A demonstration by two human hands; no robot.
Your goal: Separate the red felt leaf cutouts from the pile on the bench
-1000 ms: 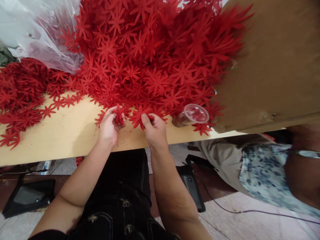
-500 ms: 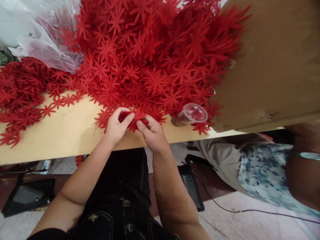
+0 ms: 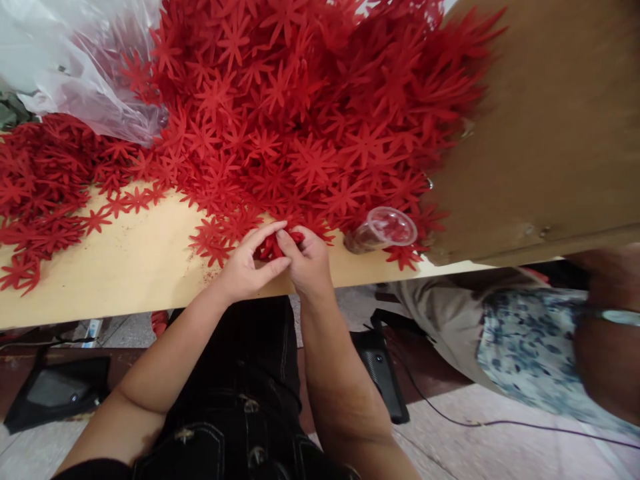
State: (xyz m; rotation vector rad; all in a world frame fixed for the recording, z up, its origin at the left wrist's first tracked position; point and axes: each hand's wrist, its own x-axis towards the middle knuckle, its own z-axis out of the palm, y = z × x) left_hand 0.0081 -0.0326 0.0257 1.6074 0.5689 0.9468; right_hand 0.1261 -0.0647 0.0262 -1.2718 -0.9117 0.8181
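Note:
Close to the table's front edge, my left hand (image 3: 250,265) and my right hand (image 3: 309,261) meet around a red fabric flower piece (image 3: 270,249). The fingers of both hands curl about it, and the right thumb presses on it from above. Much of the piece is hidden by the fingers. Just beyond the hands lies a large heap of red star-shaped petal pieces (image 3: 280,133). To the right of my right hand a clear plastic cup (image 3: 383,230) leans on its side, with its contents hard to make out.
A big brown cardboard box (image 3: 550,133) stands on the right of the pale wooden table (image 3: 125,267). Clear plastic sheeting (image 3: 95,80) lies at the back left, near a second red heap (image 3: 45,180). Another person (image 3: 530,340) sits at the right. Dark pedals (image 3: 60,390) rest below.
Both hands have closed in around the red flower piece. My left hand has shifted right against the right one, and the piece looks more gathered and covered than before.

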